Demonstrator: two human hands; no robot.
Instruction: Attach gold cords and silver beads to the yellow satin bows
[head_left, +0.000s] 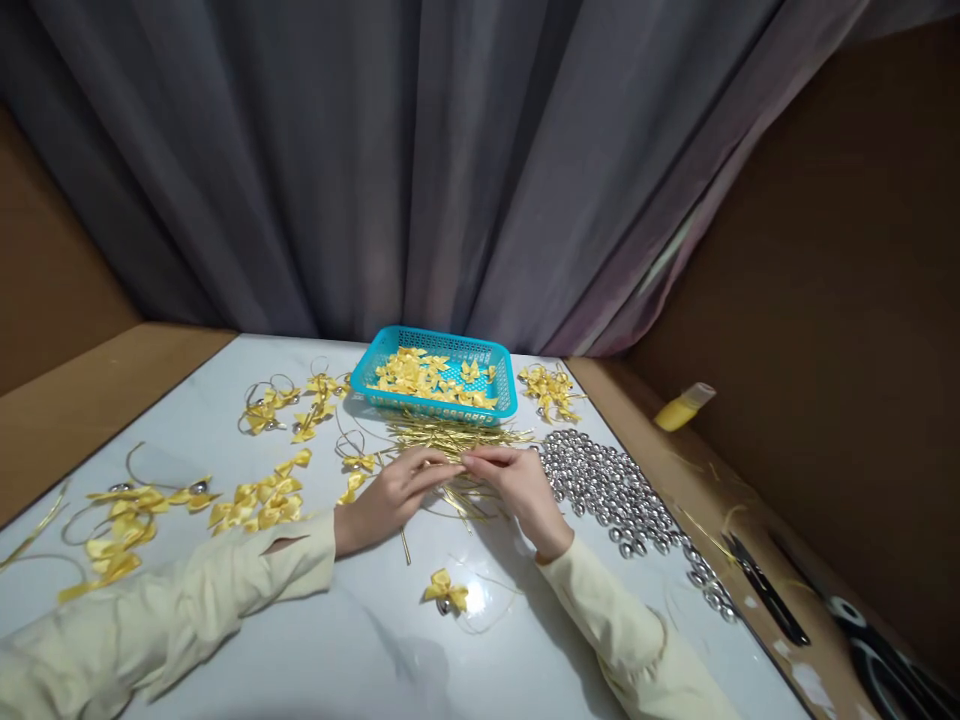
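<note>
- the gold strings lie in a loose heap on the white table, just in front of the blue basket.
- the left hand and the right hand meet at the near edge of that heap, fingertips almost touching; the fingers look pinched together around a thin strand, but it is too fine to make out, so the grip cannot be told for sure.
- one yellow bow with a bell lies alone on the table between the two cream sleeves.
- the basket holds more yellow bows.
- silver bells spread in a wide patch just right of the right hand.
- finished bows with loops lie left of the left hand; some are cut off at the left edge.
- a yellow bottle lies on the wooden ledge at right; no label can be read.
- dark tools at the right edge are partly cut off and hard to identify.
- a grey curtain hangs behind.
</note>
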